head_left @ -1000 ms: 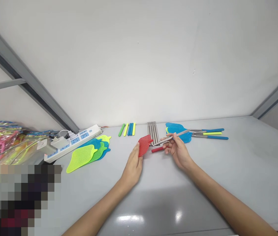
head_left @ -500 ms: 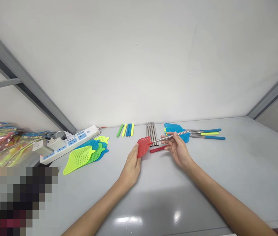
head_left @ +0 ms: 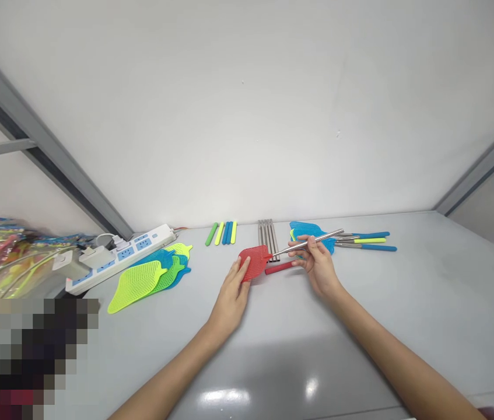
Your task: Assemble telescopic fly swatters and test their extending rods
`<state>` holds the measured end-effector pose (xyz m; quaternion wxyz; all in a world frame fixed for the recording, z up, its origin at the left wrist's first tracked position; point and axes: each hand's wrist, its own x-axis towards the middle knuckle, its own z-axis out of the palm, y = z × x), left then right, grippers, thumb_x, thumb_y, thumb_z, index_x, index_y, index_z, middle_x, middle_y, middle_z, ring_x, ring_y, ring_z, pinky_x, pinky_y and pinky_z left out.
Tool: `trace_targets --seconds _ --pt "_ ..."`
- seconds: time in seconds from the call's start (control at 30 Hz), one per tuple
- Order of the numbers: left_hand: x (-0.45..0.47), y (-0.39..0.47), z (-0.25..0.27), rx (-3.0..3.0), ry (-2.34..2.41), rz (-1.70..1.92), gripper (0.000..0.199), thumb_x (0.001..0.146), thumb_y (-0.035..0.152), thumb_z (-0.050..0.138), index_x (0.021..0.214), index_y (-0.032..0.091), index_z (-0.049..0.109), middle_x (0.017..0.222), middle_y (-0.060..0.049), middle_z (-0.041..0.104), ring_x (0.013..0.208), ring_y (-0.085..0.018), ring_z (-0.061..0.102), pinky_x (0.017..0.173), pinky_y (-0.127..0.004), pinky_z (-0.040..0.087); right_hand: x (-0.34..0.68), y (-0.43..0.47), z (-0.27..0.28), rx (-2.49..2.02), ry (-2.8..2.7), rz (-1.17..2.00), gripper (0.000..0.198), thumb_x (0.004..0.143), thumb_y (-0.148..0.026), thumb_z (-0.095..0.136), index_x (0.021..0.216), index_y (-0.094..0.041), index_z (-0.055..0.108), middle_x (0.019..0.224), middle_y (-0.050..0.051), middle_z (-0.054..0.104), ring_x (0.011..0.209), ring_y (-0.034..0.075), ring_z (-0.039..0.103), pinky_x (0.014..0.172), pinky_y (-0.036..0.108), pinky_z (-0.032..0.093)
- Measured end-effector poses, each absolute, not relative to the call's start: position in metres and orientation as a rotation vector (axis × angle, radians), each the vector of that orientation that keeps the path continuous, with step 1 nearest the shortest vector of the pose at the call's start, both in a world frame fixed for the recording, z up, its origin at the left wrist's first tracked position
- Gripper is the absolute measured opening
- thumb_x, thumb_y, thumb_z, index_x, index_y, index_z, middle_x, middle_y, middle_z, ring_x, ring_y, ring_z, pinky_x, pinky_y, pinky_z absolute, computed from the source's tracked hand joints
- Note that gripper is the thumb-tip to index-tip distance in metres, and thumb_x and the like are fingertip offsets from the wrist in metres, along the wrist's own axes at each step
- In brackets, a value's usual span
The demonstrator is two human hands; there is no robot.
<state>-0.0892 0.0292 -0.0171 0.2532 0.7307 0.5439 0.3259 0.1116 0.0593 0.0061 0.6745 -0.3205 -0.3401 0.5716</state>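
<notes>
Your left hand (head_left: 232,294), fingers clamped on the red swatter head (head_left: 258,261), presents its face more broadly than a second ago; your right hand (head_left: 319,268) pinches a steel rod (head_left: 328,235), its tip at the head's neck, insertion indeterminable. Beside your right fingers, a red handle (head_left: 278,268), one end hidden; beyond them, blue swatter heads (head_left: 305,228), partly covered

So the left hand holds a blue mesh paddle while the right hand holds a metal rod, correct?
Not quite: the head view shows the mesh paddle in the left hand is red, not blue. The right hand does hold a metal rod.
</notes>
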Motion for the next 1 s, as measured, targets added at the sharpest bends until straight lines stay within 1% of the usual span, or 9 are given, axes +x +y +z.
trace_targets --seconds 0.13,0.2,0.33,0.43,0.53,0.63,0.77,0.9,1.0 --pt "-0.090 0.031 -0.015 1.941 1.505 0.956 0.040 0.078 0.030 0.039 0.118 0.029 0.041 0.136 0.001 0.021 0.123 -0.017 0.018 0.101 -0.035 0.018 0.112 0.060 0.005 -0.754 -0.780 1.246 0.026 0.072 -0.040 0.052 0.082 -0.017 0.053 0.080 0.006 0.063 0.062 0.015 0.061 0.046 0.023 0.050" --pt "-0.090 0.032 -0.016 1.904 1.489 1.016 0.038 0.076 0.030 0.043 0.114 0.029 0.046 0.135 0.001 0.023 0.122 -0.017 0.022 0.100 -0.035 0.019 0.111 0.060 0.005 -0.766 -0.786 1.236 0.026 0.071 -0.040 0.053 0.080 -0.016 0.054 0.080 0.006 0.063 0.062 0.015 0.061 0.047 0.024 0.050" --pt "-0.091 0.034 -0.015 1.812 1.460 1.096 0.037 0.073 0.029 0.047 0.109 0.029 0.051 0.132 0.000 0.029 0.120 -0.019 0.026 0.099 -0.035 0.021 0.109 0.059 0.004 -0.773 -0.773 1.244 0.025 0.070 -0.039 0.054 0.079 -0.015 0.054 0.081 0.007 0.063 0.061 0.015 0.060 0.048 0.025 0.051" --pt "-0.089 0.033 -0.012 1.755 1.464 1.116 0.036 0.071 0.031 0.050 0.107 0.029 0.053 0.132 -0.001 0.028 0.120 -0.021 0.026 0.099 -0.036 0.021 0.109 0.059 0.005 -0.777 -0.743 1.263 0.025 0.070 -0.038 0.055 0.079 -0.015 0.055 0.081 0.008 0.063 0.062 0.015 0.060 0.049 0.024 0.051" --pt "-0.086 0.031 -0.008 1.668 1.465 1.130 0.038 0.068 0.034 0.055 0.106 0.028 0.054 0.135 -0.001 0.021 0.124 -0.022 0.015 0.100 -0.036 0.016 0.108 0.058 0.006 -0.777 -0.730 1.289 0.023 0.070 -0.036 0.055 0.078 -0.015 0.056 0.084 0.008 0.063 0.063 0.015 0.060 0.049 0.024 0.050" --pt "-0.084 0.031 -0.005 1.543 1.466 1.220 0.044 0.070 0.036 0.054 0.112 0.028 0.048 0.137 -0.001 0.013 0.125 -0.021 0.007 0.100 -0.036 0.014 0.108 0.058 0.005 -0.775 -0.735 1.297 0.020 0.069 -0.033 0.057 0.077 -0.014 0.056 0.088 0.008 0.062 0.065 0.014 0.060 0.049 0.023 0.050" --pt "-0.087 0.034 -0.007 1.332 1.464 1.453 0.045 0.076 0.034 0.047 0.119 0.025 0.041 0.136 -0.002 0.020 0.125 -0.016 0.005 0.100 -0.032 0.015 0.106 0.058 0.004 -0.771 -0.758 1.315 0.019 0.069 -0.031 0.058 0.076 -0.014 0.058 0.089 0.009 0.062 0.067 0.015 0.060 0.050 0.023 0.051" --pt "-0.093 0.041 -0.016 1.138 1.459 1.573 0.045 0.075 0.030 0.049 0.119 0.023 0.042 0.135 -0.003 0.023 0.125 -0.016 0.012 0.100 -0.030 0.016 0.105 0.056 0.002 -0.773 -0.762 1.354 0.018 0.068 -0.031 0.058 0.075 -0.014 0.059 0.088 0.009 0.063 0.067 0.015 0.060 0.052 0.023 0.051" --pt "-0.096 0.045 -0.022 0.981 1.385 1.619 0.042 0.075 0.027 0.049 0.116 0.022 0.044 0.132 -0.005 0.030 0.120 -0.018 0.027 0.098 -0.032 0.023 0.105 0.056 0.002 -0.765 -0.752 1.384 0.017 0.069 -0.030 0.057 0.075 -0.014 0.059 0.087 0.009 0.063 0.067 0.016 0.061 0.053 0.023 0.050"
